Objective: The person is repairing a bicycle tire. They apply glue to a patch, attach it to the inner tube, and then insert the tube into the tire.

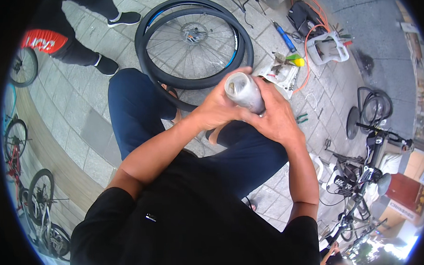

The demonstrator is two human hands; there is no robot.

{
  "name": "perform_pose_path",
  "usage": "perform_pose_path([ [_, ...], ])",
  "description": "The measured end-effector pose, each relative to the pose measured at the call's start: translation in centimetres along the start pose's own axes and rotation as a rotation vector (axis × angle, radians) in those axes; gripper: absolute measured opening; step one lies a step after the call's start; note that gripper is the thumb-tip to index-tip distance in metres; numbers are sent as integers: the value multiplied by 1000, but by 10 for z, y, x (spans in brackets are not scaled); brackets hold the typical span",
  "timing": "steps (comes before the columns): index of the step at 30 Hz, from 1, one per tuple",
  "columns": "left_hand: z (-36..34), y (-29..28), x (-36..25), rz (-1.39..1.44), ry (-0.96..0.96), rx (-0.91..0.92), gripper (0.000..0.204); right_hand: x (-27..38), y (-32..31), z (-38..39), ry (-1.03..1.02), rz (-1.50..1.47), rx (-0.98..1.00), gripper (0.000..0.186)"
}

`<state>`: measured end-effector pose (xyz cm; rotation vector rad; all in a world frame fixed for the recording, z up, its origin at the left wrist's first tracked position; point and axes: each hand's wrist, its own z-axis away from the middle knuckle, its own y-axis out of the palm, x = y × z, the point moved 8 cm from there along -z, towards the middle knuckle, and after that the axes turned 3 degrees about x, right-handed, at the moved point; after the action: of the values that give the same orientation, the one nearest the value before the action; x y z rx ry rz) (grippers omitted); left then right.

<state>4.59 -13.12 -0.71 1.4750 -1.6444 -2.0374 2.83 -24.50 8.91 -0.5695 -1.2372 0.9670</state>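
Between my two hands I hold a whitish, cloudy plastic bottle [254, 98]. Its round open mouth tilts up toward me, and something pale shows inside that I cannot make out. The fingers of my left hand [219, 107] wrap round its left side. My right hand [278, 114] grips the right side, and both thumbs meet near the lower end. Just beyond the bottle, a spoked bicycle wheel [196, 33] with a disc rotor and a blue-striped rim lies flat on the paving. A black tyre [149, 81] lies loosely over it, its near edge beside my left hand.
Right of the wheel are a blue cylindrical tool [284, 37], a white tray [289, 81] of small parts, a cut white container [330, 51], an orange cord [307, 57] and green-handled pliers [302, 118]. Bicycles [365, 173] stand at right. A person [82, 43] stands at upper left.
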Motion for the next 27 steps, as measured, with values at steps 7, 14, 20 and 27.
perform_pose_path([
  [7,23,-48,1,457,-144,-384,78,77,-1,13,-282,589,43,74],
  [14,35,-58,-33,586,1,-413,65,54,15,1,-225,343,-32,73],
  [20,43,-55,-41,496,32,-297,71,27,32,8,-225,190,-166,79],
  [27,56,-53,-40,424,36,-258,60,7,63,12,-177,-14,-264,78],
])
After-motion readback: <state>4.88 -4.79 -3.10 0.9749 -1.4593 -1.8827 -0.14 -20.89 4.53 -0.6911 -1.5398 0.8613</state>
